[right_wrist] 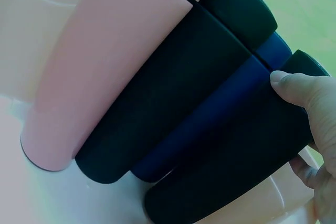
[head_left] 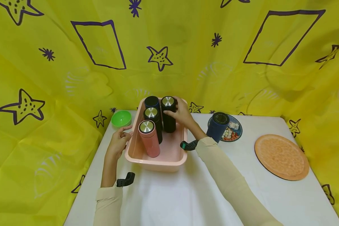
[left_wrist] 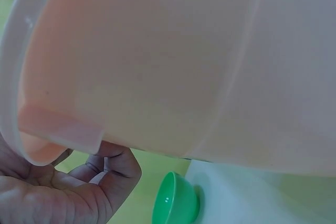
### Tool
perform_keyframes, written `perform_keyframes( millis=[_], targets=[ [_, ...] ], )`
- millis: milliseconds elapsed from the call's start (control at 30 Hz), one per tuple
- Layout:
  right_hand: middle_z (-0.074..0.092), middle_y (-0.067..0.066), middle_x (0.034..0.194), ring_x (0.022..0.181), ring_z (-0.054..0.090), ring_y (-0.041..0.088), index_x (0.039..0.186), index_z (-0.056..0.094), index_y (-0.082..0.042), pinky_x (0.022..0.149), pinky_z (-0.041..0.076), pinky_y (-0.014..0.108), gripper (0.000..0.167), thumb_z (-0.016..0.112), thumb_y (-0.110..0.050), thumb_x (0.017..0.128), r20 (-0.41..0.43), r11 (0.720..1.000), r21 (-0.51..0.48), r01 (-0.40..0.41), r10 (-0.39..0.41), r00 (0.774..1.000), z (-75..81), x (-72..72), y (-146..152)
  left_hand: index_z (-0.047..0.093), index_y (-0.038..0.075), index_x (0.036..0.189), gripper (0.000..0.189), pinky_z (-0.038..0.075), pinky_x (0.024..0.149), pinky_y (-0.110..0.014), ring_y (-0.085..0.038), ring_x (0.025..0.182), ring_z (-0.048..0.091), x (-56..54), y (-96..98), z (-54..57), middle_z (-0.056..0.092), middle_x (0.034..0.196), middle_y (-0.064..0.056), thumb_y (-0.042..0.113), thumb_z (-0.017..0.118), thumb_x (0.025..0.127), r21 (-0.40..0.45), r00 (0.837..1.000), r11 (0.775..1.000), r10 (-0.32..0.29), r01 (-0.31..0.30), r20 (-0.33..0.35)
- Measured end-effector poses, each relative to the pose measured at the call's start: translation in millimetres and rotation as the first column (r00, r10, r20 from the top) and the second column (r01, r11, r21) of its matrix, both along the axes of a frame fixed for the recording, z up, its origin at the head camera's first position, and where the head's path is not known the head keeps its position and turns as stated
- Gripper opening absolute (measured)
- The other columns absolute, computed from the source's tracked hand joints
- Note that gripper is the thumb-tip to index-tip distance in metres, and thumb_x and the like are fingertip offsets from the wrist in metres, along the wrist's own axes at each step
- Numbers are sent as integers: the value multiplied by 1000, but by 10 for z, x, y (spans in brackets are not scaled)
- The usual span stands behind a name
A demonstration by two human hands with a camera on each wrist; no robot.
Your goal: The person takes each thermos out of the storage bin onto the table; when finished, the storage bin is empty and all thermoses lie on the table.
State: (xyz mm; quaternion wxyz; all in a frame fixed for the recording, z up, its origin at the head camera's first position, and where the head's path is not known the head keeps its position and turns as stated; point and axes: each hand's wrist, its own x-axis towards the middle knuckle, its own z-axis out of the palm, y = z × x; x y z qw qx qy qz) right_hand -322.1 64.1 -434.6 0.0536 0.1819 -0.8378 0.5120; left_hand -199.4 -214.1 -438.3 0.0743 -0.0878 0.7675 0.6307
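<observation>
A pink plastic basin (head_left: 138, 161) stands on the white table with several flasks upright inside. My right hand (head_left: 183, 113) grips a black flask (head_left: 169, 121) near its silver-topped lid, at the basin's far right; the right wrist view shows the thumb across the flask's upper side (right_wrist: 226, 150). Left of it are a dark blue flask (head_left: 152, 102) and another black flask (head_left: 157, 123), with a pink flask (head_left: 151, 144) nearest me. My left hand (head_left: 119, 141) holds the basin's left rim, its fingers (left_wrist: 123, 169) curled under the edge in the left wrist view.
Beyond the left hand sits a green bowl (head_left: 121, 118). To the right, a blue flask (head_left: 217, 127) stands at a patterned round plate (head_left: 235, 133), partly covering it. Farther right lies a round tan board (head_left: 282, 157). A yellow patterned curtain (head_left: 180, 78) hangs behind the table (head_left: 169, 201).
</observation>
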Motion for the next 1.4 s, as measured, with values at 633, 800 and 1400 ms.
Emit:
perform_keyframes(
  millis=[633,800,1400],
  targets=[
    [55,20,131,119,58,34,137,45,1,97,52,44,71,82,-19,80,-5,997,-76,29,-30,1000,42,96,17,44,5,144,43,57,72,-25,-8,82,61,4,-4,5,57,90,-1,10,49,101,7,1000,1000,-5,5,5],
    [54,19,133,119,59,35,140,41,0,95,53,43,74,81,-21,80,11,996,-85,38,-37,999,104,119,40,44,6,145,44,57,74,-26,-9,84,61,6,-4,19,57,92,-2,13,50,102,7,1000,1000,-11,11,8],
    [55,19,123,109,52,29,135,45,0,91,54,47,72,82,-17,77,-120,979,-196,56,-80,990,676,308,96,43,7,145,45,57,75,-26,-9,86,60,-14,-16,10,57,94,-2,14,50,102,1,1000,1000,-9,9,18]
  ],
)
